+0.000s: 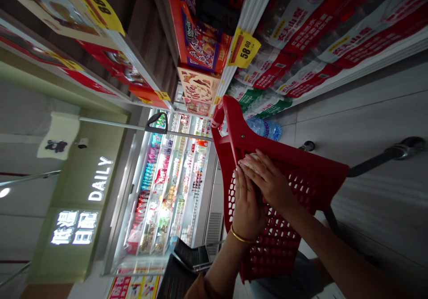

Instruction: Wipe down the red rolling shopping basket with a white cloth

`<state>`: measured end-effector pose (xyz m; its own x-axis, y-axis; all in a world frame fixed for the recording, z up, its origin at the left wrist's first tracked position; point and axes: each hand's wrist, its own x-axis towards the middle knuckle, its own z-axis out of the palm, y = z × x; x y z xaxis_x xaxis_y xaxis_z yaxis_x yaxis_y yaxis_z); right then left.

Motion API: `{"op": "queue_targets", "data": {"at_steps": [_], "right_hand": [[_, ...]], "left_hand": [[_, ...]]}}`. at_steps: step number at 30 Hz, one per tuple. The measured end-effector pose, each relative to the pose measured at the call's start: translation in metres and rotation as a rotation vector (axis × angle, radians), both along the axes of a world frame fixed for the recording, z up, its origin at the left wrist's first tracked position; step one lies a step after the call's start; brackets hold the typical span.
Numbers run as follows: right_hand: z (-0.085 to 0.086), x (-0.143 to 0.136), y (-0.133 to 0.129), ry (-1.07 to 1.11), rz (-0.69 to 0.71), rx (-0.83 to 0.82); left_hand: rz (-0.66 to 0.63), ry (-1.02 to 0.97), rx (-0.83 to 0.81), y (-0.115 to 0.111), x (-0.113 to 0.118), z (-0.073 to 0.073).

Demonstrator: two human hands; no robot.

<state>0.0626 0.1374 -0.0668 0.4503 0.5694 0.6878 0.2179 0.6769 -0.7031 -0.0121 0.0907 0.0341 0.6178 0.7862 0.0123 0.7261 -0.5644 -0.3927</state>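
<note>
The view is turned on its side. My left hand (248,205), with a gold bracelet (241,237) at the wrist, has its fingers stretched out close together. Beside it and partly over its fingertips lies my right hand (272,183), its fingers also stretched out. The two hands touch in front of the red plastic shopping cart (317,169). Between the fingertips shows something pale and pinkish (246,161), too small to make out. The palms and thumbs are hidden, so I cannot tell how firmly they press on the cart.
Shelves along the top hold boxed goods (205,45), with shrink-wrapped bottle packs (310,18) below them. A blue-tinted water bottle (265,129) is behind the cart. A lit refrigerated display (170,178) stands further off. A black chair-like object (190,254) and a leg in jeans (290,276) are nearby.
</note>
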Motion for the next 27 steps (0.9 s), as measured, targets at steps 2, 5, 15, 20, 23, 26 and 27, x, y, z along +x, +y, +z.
{"op": "queue_targets", "data": {"at_steps": [2,5,15,20,23,26,27], "right_hand": [[-0.004,-0.001,-0.001,0.003,-0.007,0.002],[-0.011,-0.002,-0.004,0.034,-0.020,-0.015],[0.009,0.013,0.001,0.134,-0.064,0.012],[0.014,0.021,0.000,0.186,-0.035,0.009],[0.018,0.028,0.004,0.230,-0.075,0.021],[0.023,0.038,0.014,0.265,-0.133,0.005],[0.025,0.041,0.018,0.273,-0.148,-0.002]], "left_hand": [[-0.002,-0.013,-0.002,-0.001,-0.002,0.000],[-0.003,-0.031,0.011,-0.002,-0.005,-0.001],[-0.002,0.090,0.127,-0.005,0.003,-0.002],[-0.129,0.172,0.203,0.017,0.024,0.024],[-0.222,0.215,0.187,0.042,0.039,0.044],[-0.324,0.295,0.134,0.069,0.051,0.057],[-0.337,0.304,0.124,0.077,0.054,0.059]]}}
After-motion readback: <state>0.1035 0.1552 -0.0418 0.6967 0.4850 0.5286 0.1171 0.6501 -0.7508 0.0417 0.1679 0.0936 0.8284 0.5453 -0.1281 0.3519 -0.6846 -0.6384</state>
